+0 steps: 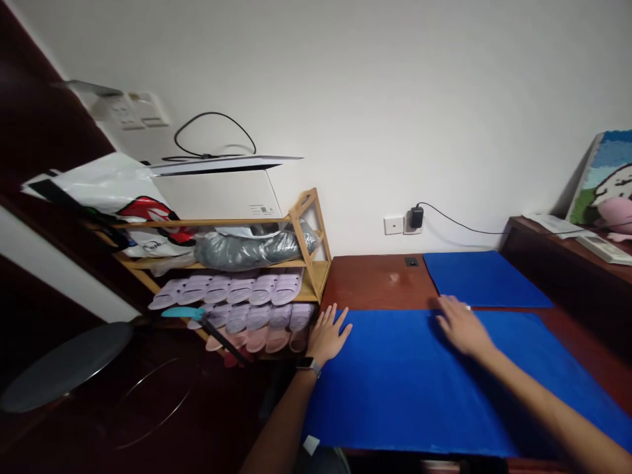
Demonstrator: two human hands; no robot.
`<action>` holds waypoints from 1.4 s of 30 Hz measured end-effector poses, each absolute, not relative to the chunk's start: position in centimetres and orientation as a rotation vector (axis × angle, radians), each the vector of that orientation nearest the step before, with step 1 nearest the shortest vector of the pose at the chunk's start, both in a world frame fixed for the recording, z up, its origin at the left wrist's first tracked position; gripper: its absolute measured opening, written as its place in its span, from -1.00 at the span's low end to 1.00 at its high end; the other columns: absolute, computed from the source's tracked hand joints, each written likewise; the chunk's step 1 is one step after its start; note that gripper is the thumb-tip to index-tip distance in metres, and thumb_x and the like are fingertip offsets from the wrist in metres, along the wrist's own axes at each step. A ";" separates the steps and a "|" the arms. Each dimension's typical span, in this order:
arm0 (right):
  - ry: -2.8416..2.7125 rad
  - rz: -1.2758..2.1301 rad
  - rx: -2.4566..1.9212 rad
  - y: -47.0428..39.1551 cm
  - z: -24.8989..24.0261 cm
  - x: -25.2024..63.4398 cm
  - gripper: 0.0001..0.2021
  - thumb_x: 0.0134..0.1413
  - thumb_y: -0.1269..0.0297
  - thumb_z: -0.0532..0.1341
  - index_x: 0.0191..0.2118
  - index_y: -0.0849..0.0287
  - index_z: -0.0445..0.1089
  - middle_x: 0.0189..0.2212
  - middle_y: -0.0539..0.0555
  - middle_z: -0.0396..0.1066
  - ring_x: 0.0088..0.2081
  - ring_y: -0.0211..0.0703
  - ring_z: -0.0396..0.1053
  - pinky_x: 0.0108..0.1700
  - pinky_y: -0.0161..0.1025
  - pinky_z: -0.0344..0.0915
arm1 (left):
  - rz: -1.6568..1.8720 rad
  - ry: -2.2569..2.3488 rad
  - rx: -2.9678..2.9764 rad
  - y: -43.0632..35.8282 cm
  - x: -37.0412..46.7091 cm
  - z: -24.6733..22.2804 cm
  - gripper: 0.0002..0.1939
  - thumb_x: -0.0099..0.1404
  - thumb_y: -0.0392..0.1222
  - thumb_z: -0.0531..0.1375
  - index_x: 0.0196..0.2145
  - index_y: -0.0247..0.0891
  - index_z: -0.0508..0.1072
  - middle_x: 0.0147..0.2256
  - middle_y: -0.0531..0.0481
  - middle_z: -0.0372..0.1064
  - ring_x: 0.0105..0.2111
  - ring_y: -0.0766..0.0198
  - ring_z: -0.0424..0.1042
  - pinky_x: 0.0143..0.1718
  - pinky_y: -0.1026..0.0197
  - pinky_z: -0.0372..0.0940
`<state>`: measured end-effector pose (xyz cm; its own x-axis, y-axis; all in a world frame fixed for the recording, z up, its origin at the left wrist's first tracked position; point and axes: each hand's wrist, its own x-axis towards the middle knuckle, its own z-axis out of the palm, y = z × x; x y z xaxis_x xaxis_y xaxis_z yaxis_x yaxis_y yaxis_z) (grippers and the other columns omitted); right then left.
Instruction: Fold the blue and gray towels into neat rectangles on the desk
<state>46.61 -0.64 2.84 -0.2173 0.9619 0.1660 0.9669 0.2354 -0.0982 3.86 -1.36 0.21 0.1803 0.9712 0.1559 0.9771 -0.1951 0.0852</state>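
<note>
A large blue sheet (405, 388) lies spread over the reddish-brown desk (380, 280). At the sheet's far left corner rests my left hand (326, 337), palm down with the fingers spread, a watch (309, 364) on its wrist. My right hand (464, 326) is over the far edge of the same sheet, somewhat blurred, fingers stretched out and holding nothing that I can see. Just beyond it a second, smaller blue sheet (486, 280) covers the back right of the desk. A small white tag (311, 444) shows at the large sheet's near left corner.
Left of the desk stands a wooden rack (316, 283) with lilac slippers (237, 288), a white box (222, 194) and a plastic bag (123, 191). A round stool (69, 362) is at lower left. A black charger (417, 217) is plugged into the wall; a raised shelf (538, 263) borders the right.
</note>
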 end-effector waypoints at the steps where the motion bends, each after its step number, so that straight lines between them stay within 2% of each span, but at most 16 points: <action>1: -2.392 0.035 -1.683 -0.8 3.3 42.1 -0.29 0.43 0.00 -0.19 0.48 0.35 0.07 0.47 0.24 0.03 0.49 0.11 -0.06 0.48 0.09 -0.10 | -0.266 -1.980 -2.389 -1.4 3.9 0.3 -0.35 0.56 0.24 -0.09 0.46 -0.02 0.12 0.49 -0.13 -0.08 0.47 -0.07 -0.07 0.44 -0.17 -0.06; 5: -2.547 0.311 -1.466 -1.6 3.5 30.1 -0.26 0.44 -0.06 -0.22 0.50 0.37 0.00 0.49 0.23 -0.06 0.50 0.08 -0.12 0.49 0.07 -0.12 | -0.256 -1.988 -2.393 -1.6 3.9 0.5 -0.34 0.56 0.24 -0.10 0.47 -0.05 0.10 0.50 -0.14 -0.12 0.48 -0.08 -0.11 0.44 -0.17 -0.06; 8: -2.508 0.362 -1.540 -1.4 2.6 30.3 -0.25 0.44 -0.07 -0.22 0.51 0.37 -0.04 0.49 0.23 -0.09 0.51 0.04 -0.16 0.50 0.10 -0.17 | -0.265 -2.005 -2.385 -1.5 3.7 0.5 -0.34 0.56 0.26 -0.10 0.47 -0.02 0.09 0.50 -0.12 -0.14 0.48 -0.08 -0.11 0.44 -0.15 -0.06; 11: -2.419 0.323 -1.717 -1.0 1.2 36.7 -0.24 0.43 -0.09 -0.22 0.52 0.33 -0.06 0.50 0.19 -0.11 0.51 0.00 -0.18 0.50 0.08 -0.20 | -0.267 -2.009 -2.383 -1.4 3.6 0.5 -0.33 0.55 0.27 -0.11 0.47 -0.02 0.10 0.50 -0.13 -0.12 0.48 -0.08 -0.10 0.44 -0.13 -0.06; 16: -2.185 0.229 -2.046 -1.8 -1.5 53.2 -0.22 0.38 -0.17 -0.24 0.53 0.17 -0.06 0.51 0.11 -0.07 0.51 0.00 -0.18 0.49 0.13 -0.18 | -0.269 -1.979 -2.378 -1.1 3.5 0.3 -0.33 0.55 0.27 -0.10 0.47 -0.04 0.11 0.49 -0.16 -0.08 0.47 -0.06 -0.07 0.43 -0.14 -0.05; 20: -1.925 0.178 -2.343 -2.2 -2.9 64.4 -0.16 0.32 -0.14 -0.28 0.53 0.32 -0.11 0.51 0.19 -0.10 0.51 0.08 -0.18 0.49 0.16 -0.15 | -0.250 -1.972 -2.375 -0.7 3.4 0.0 -0.33 0.55 0.27 -0.12 0.47 -0.03 0.11 0.49 -0.16 -0.07 0.47 -0.04 -0.05 0.43 -0.13 -0.04; 25: -1.823 0.166 -2.399 -2.3 -3.7 69.0 -0.11 0.27 -0.16 -0.31 0.53 0.35 -0.12 0.52 0.17 -0.13 0.52 0.07 -0.20 0.49 0.11 -0.17 | -0.208 -2.032 -2.328 -0.2 3.5 -0.1 -0.34 0.57 0.23 -0.15 0.47 -0.07 0.11 0.48 -0.16 -0.05 0.47 -0.04 -0.04 0.42 -0.13 -0.03; 29: -1.803 0.148 -2.420 -2.0 -3.4 69.3 -0.14 0.27 -0.15 -0.28 0.51 0.32 -0.03 0.50 0.19 -0.03 0.50 0.09 -0.10 0.49 0.15 -0.13 | -0.167 -2.040 -2.369 -0.1 3.2 0.4 -0.34 0.57 0.23 -0.13 0.47 -0.08 0.10 0.48 -0.17 -0.04 0.46 -0.07 -0.03 0.42 -0.16 -0.02; 33: -1.877 0.021 -2.348 -0.8 -1.3 65.3 -0.22 0.31 -0.03 -0.22 0.44 0.41 0.13 0.43 0.33 0.13 0.44 0.22 0.06 0.45 0.25 -0.05 | -0.256 -1.966 -2.377 -0.3 3.9 1.4 -0.35 0.58 0.17 -0.12 0.46 -0.19 0.14 0.47 -0.21 -0.02 0.46 -0.05 -0.03 0.44 -0.14 -0.04; 35: -2.001 -0.072 -2.132 -0.3 0.0 59.4 -0.27 0.35 0.03 -0.21 0.42 0.41 0.16 0.41 0.35 0.17 0.43 0.20 0.10 0.45 0.18 -0.01 | -0.360 -1.868 -2.396 -0.4 5.7 1.9 -0.37 0.59 0.12 -0.15 0.45 -0.20 0.16 0.47 -0.19 -0.03 0.47 -0.01 -0.04 0.45 -0.14 -0.05; 37: -2.174 -0.049 -1.839 -0.3 1.0 51.6 -0.32 0.40 0.03 -0.18 0.43 0.31 0.18 0.40 0.27 0.20 0.43 0.13 0.11 0.45 0.12 0.00 | -0.423 -1.775 -2.457 -0.6 8.3 2.0 -0.39 0.60 0.11 -0.18 0.45 -0.16 0.17 0.47 -0.14 -0.02 0.47 0.04 -0.04 0.45 -0.11 -0.06; 40: -2.410 0.135 -1.522 -0.9 1.6 40.6 -0.34 0.44 0.00 -0.16 0.47 0.23 0.12 0.45 0.20 0.10 0.46 0.08 0.04 0.46 0.13 -0.02 | -0.412 -1.722 -2.552 -0.9 11.4 1.8 -0.39 0.60 0.14 -0.17 0.46 -0.09 0.15 0.47 -0.07 0.00 0.48 0.07 -0.06 0.46 -0.08 -0.08; 42: -2.491 0.247 -1.468 -1.2 1.5 36.9 -0.34 0.45 -0.01 -0.17 0.48 0.22 0.09 0.46 0.20 0.05 0.48 0.06 -0.02 0.47 0.14 -0.05 | -0.335 -1.790 -2.574 -1.1 11.5 1.4 -0.38 0.58 0.18 -0.15 0.46 -0.05 0.13 0.47 -0.07 0.00 0.47 0.04 -0.04 0.45 -0.10 -0.07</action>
